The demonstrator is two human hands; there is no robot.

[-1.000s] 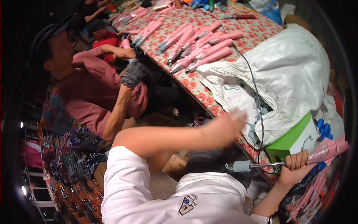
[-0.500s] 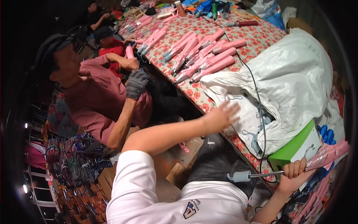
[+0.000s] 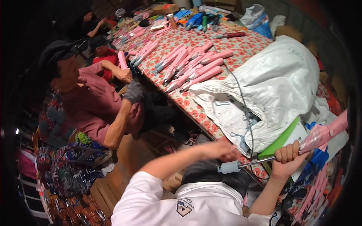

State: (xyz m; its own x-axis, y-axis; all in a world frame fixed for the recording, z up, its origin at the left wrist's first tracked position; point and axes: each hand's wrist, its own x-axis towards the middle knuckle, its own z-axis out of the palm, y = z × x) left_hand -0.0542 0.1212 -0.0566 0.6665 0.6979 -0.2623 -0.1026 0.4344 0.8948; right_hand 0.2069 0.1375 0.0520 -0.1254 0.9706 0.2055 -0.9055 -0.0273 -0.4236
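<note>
A folded pink umbrella [image 3: 327, 132] with a metal shaft and a pale blue-grey handle [image 3: 229, 167] lies slantwise across the lower right. My right hand [image 3: 287, 158] is closed around it where the shaft meets the pink cover. Just above the handle, apart from it, my left hand [image 3: 222, 150] is smeared by motion, so its fingers are unclear. Beyond my hands a large white woven sack [image 3: 279, 75] rests on the table, its mouth turned toward me. Small blue-grey pieces with cord loops [image 3: 237, 135] show at that mouth.
Several folded pink umbrellas [image 3: 203, 71] lie on the flower-patterned table [image 3: 188, 107]. A black cable [image 3: 241, 94] crosses the sack. A green and white box [image 3: 281, 141] stands beside it. At left sits a co-worker [image 3: 102, 101] with a grey glove, holding a pink piece. Bundled umbrellas [image 3: 64, 180] fill the lower left.
My left hand has moved from beside the sack's mouth down toward the umbrella handle. My right hand keeps its grip on the umbrella. The whole view has shifted somewhat.
</note>
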